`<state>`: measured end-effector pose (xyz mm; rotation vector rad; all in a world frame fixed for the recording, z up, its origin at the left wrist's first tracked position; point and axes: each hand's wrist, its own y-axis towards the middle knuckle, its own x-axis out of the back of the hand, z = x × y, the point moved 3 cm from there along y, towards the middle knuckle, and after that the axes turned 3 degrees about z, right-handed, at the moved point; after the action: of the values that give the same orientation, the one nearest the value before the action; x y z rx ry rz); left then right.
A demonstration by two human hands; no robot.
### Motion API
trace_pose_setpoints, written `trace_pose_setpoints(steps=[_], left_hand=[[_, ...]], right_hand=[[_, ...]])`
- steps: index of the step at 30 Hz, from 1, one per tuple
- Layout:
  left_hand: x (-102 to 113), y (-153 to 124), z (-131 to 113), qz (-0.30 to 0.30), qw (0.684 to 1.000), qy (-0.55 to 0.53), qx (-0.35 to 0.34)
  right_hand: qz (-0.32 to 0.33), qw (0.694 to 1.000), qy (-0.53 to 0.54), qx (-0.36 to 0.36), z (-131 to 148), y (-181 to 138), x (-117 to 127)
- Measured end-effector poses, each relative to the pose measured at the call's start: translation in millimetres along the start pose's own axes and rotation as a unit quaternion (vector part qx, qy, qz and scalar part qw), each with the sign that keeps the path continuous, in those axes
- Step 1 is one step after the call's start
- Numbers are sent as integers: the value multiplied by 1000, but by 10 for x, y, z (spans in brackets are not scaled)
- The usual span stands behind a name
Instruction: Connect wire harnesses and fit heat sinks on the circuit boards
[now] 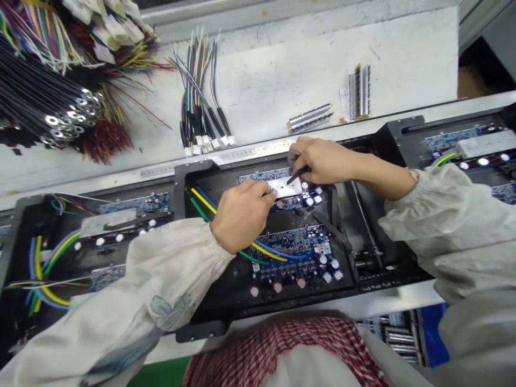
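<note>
My left hand (244, 215) is closed, with the thumb and fingers gripping the left end of a white plate (296, 188) that has small dark holes. The plate lies over the upper blue circuit board (245, 177) inside a black housing (226, 293). My right hand (322, 160) pinches a thin black tool (297, 175), whose tip meets the plate close to a hole. Its exact kind cannot be made out. Below both hands sits a second blue circuit board (290, 244) with round capacitors. Blue, yellow and green wires (206, 201) pass behind my left hand.
Similar housings with boards stand left (24, 215) and right (407, 131). On the white bench are a bundle of short cables (201, 102), a large heap of black ring-terminal cables (44, 91), and metal strips with dark parts (359, 91). A steel ruler (250, 153) runs along the housing's back.
</note>
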<state>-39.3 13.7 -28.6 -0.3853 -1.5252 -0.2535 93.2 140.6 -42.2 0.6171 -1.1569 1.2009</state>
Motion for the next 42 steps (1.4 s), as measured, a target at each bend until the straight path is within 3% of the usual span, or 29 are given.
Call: trace_pose_setpoints(steps=[3, 8, 13, 20, 26, 28, 30, 32, 35, 38, 42], left_hand=[[6, 32, -19, 4, 1000, -13, 15], [49, 117, -80, 61, 996, -37, 60], [23, 141, -71, 39, 996, -58, 63], [-57, 108, -19, 15, 996, -64, 61], [27, 130, -102, 25, 997, -36, 57], [76, 110, -139, 33, 998, -5, 50], [118, 89, -167, 36, 999, 18, 34], [145, 81, -180, 28, 999, 24, 9], [143, 97, -142, 14, 1000, 13, 15], [112, 89, -63, 10, 999, 7, 47], [72, -21, 33, -3, 999, 15, 41]], right_hand=[[-2, 1000, -8, -20, 13, 2, 4], [-23, 999, -25, -33, 115, -99, 91], [-9, 998, -60, 4, 351, -198, 101], [11, 998, -57, -29, 423, -198, -81], [-15, 995, -37, -87, 414, -263, -46], [-59, 990, -18, -129, 478, -423, 3], [-92, 971, -14, -219, 575, -685, 2], [-63, 948, -16, -313, 700, -970, -113], [24, 925, 8, -379, 880, -1227, -399], [24, 905, 43, -423, 970, -1228, -558], [9, 899, 43, -436, 1035, -1090, -566]])
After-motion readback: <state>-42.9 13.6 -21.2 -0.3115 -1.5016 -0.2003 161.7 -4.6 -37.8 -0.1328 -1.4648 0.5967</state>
